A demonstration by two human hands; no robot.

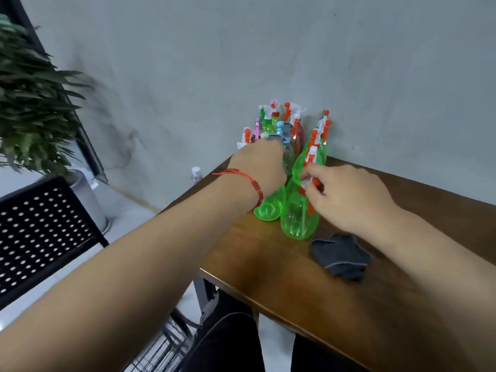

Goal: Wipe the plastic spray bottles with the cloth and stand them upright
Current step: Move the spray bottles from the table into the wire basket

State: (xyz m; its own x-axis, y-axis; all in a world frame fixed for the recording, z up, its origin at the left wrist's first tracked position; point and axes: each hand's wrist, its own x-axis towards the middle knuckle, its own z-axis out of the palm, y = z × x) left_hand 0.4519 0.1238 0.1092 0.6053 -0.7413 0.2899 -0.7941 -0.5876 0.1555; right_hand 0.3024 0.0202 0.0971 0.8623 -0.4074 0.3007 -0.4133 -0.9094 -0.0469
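A: Where do the bottles stand?
B: Cluster of spray bottles [284, 124] upright at centre frame, packed against the grey wall [349, 76] at the far end of the wooden table [295, 291]. The nearest green spray bottle [296, 222] stands just below centre, touching a second green bottle [269, 208] on its left.

A: Hands?
B: Right hand [349, 196], right of centre: thumb and fingers pinched on the nearest bottle's white-and-orange trigger head [308, 181]. Left hand [257, 163] reaches in above the second green bottle. Its back faces the camera and the fingers are hidden among the bottles, so I cannot tell whether they grip anything.

A: Cloth?
B: Grey cloth [341, 257] lies crumpled on the table, lower right of the nearest bottle, in neither hand.

A: What could go wrong?
B: The bottles look light, tall and crowded. Lifting one by its head may swing the base into a neighbour and topple several. The second green bottle sits near the table's left edge, so a knock from the left wrist could send it off. The trigger pinch is a thin hold and could slip.
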